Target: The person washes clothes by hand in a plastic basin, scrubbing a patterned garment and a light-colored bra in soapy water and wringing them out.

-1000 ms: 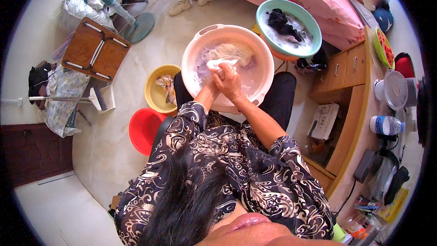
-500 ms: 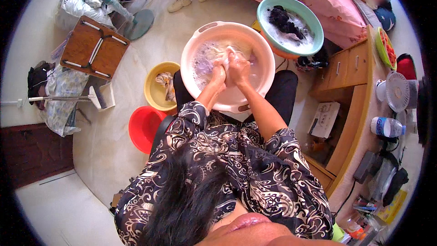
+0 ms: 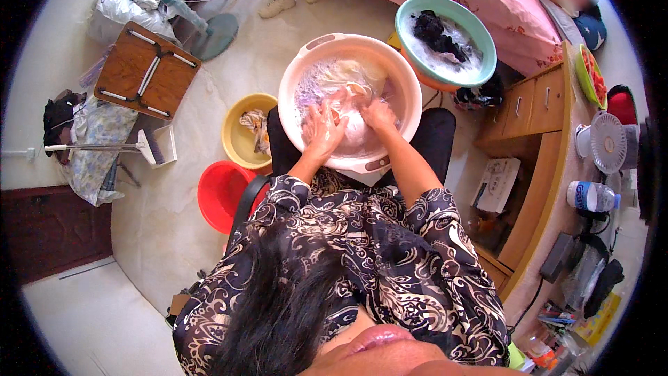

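Your hands, clasped together half a second ago, now sit apart in the pink basin [image 3: 414,97]: left hand [image 3: 323,127] spread near its left wall, right hand [image 3: 380,117] toward its right, grip unclear. White cloth [image 3: 355,127] lies between them; shoving it hard could slop sudsy water [image 3: 311,88] over the basin's near rim.

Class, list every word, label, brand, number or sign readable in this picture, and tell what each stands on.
Bottle: large lettering on a blue-and-white label, turned sideways; wording not copied here.
Carton in the cabinet: dark printed marks, too small and blurred to read.
Yellow pack: any print is too small to make out.
Pink basin: no readable text.
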The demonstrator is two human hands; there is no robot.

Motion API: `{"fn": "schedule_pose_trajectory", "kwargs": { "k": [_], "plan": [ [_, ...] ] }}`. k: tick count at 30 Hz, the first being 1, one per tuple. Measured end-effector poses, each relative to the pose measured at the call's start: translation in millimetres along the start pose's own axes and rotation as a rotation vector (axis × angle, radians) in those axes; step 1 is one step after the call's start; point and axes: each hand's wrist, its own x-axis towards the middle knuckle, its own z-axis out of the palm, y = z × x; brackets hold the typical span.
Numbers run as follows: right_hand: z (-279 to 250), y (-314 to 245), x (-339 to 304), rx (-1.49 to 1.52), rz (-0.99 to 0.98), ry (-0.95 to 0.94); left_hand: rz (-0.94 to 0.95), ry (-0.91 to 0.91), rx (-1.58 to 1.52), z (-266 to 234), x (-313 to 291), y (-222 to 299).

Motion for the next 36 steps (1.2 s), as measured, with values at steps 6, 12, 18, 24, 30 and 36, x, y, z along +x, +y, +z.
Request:
{"fn": "schedule_pose_trajectory", "kwargs": {
  "k": [6,12,18,24,30,36],
  "plan": [
    [37.9,13.1,23.5,0.792,-0.043,0.319,-0.606,-0.402,-0.918,8.9,23.8,2.3],
    [9.4,-46.4,-63.0,0.928,-0.363,0.498,-0.735,-0.799,-1.603,25.8,44.2,-26.8],
    [11.6,-62.2,-90.5,0.705,-0.7,0.596,-0.726,-0.76,-1.565,10.9,25.9,-3.9],
    [5.8,-76.0,-81.0,0.557,-0.854,0.681,-0.616,-0.66,-1.658,6.4,22.4,-11.5],
    [-11.4,-81.0,-61.8,0.643,-0.61,0.62,-0.516,-0.558,-1.819,33.5,45.1,1.6],
    [-16.1,-62.9,-34.2,0.152,-0.884,0.836,-0.483,-0.361,-1.786,48.8,54.2,15.2]
  ]
}}
